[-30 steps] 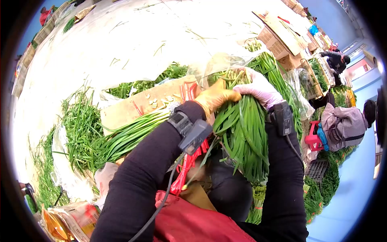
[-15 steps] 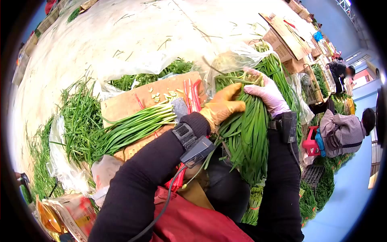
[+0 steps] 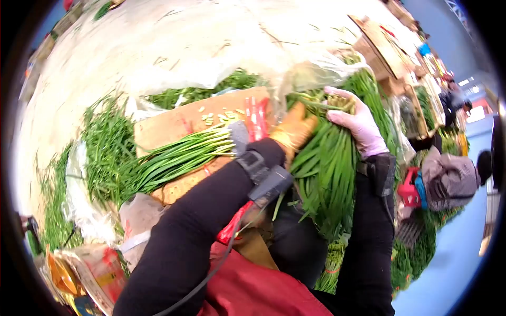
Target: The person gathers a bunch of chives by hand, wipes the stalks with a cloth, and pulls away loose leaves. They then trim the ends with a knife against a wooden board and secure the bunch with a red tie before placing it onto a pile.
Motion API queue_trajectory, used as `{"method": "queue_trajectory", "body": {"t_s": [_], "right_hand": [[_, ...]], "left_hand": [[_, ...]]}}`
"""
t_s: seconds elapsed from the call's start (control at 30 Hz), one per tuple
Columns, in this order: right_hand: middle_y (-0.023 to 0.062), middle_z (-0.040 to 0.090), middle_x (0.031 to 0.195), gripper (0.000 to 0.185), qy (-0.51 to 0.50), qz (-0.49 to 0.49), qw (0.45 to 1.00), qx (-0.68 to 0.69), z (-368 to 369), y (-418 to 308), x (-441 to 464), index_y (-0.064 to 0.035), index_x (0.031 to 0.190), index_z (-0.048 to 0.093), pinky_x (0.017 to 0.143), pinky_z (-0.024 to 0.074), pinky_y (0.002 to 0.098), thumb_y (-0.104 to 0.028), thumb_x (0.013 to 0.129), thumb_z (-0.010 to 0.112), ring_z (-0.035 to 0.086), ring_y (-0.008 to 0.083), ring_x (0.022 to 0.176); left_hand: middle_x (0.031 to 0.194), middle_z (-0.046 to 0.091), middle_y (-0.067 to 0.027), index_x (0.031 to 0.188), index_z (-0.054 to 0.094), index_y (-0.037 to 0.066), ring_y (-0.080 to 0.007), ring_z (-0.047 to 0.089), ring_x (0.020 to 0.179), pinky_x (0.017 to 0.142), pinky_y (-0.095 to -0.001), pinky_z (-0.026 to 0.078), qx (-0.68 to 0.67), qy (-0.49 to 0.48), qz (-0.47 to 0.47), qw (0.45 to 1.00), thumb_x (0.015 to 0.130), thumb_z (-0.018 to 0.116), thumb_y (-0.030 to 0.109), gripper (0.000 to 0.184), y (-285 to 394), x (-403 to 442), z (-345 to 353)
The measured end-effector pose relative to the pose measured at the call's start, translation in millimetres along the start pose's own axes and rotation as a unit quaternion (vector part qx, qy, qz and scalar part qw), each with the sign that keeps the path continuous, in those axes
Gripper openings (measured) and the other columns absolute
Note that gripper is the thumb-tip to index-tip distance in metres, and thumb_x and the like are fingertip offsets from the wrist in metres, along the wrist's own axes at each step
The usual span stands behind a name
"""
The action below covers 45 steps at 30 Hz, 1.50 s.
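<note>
1. The view is somewhat blurred, and a dark round border cuts off its corners.
2. A grey thing (image 3: 240, 136) stands at the pale ends of the stalks (image 3: 190, 152), just above the left sleeve (image 3: 211, 203); what it is, I cannot make out.
3. The board (image 3: 163, 126) is partly covered by these stalks, and its lower side is partly hidden by the same sleeve. Small cut pieces (image 3: 209, 118) and red strips (image 3: 255, 118) lie on it.
4. The bunch (image 3: 329, 163) is to the right of the board, its leaves hanging down beside the right sleeve (image 3: 366, 226). Some of its stem ends are hidden behind the right hand (image 3: 361, 124).
5. The right hand, in a pale glove, has its fingers and thumb curved around the upper part of the bunch and holds it there; stems show between them.
6. The left hand (image 3: 298, 130), in an orange glove, is at the left side of the bunch, with bent fingers near the leaves. They are blurred, so I cannot tell whether they pinch anything.
7. At far right, a person (image 3: 450, 179) is seen only unclearly.
</note>
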State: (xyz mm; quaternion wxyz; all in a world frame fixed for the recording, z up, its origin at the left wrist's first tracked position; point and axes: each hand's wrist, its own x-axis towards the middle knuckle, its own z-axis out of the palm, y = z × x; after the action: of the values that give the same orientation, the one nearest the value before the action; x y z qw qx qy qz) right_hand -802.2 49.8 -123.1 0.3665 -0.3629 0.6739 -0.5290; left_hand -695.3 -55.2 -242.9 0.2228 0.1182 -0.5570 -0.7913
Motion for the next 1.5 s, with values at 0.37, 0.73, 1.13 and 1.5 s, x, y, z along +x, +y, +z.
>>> {"method": "queue_trajectory", "body": {"t_s": [0.37,0.73,1.13,1.5], "right_hand": [[0.0093,0.059,0.126,0.051,0.025,-0.059,0.991,-0.116,-30.2,30.4,7.9,0.0026,0.127,0.055,0.1,0.0417,0.0299,0.001,0.078,0.066,0.057,0.0169,0.112],[0.0068,0.067,0.116,0.04,0.057,-0.119,0.981,-0.143,5.1,-13.0,-23.9,-0.0021,0.118,0.063,0.097,0.0451,0.0303,-0.003,0.079,0.072,0.061,0.0158,0.106],[0.009,0.065,0.116,0.047,0.133,-0.164,0.977,0.029,-28.8,-55.2,-92.2,0.0026,0.12,0.06,0.089,0.0503,0.0274,-0.003,0.076,0.075,0.062,0.0129,0.095],[0.018,0.063,0.121,0.05,0.075,-0.203,0.975,0.044,-36.0,-55.6,-113.2,0.0001,0.113,0.059,0.09,0.0518,0.034,-0.013,0.071,0.082,0.064,0.0197,0.098]], "left_hand": [[0.104,0.056,-0.0274,0.119,0.048,-0.001,-0.0456,0.054,0.099,0.086,-0.0485,0.045,0.312,0.097,0.155,0.932,0.082,0.056,0.012,0.041,-8.5,-28.7,9.7],[0.122,0.061,-0.0178,0.127,0.055,0.0,-0.0288,0.057,0.115,0.101,-0.034,0.042,0.164,-0.018,0.305,0.938,0.089,0.051,0.007,0.039,52.7,-25.9,14.8],[0.137,0.047,-0.0269,0.138,0.044,-0.002,-0.0378,0.047,0.128,0.109,-0.0338,0.036,0.411,-0.181,0.238,0.861,0.078,0.048,0.002,0.06,-26.2,-9.1,-7.0],[0.115,0.063,-0.0106,0.146,0.037,0.011,-0.0166,0.065,0.081,0.054,-0.0265,0.049,0.013,-0.066,-0.106,0.992,0.089,0.065,0.026,0.065,87.5,-16.8,43.9]]}}
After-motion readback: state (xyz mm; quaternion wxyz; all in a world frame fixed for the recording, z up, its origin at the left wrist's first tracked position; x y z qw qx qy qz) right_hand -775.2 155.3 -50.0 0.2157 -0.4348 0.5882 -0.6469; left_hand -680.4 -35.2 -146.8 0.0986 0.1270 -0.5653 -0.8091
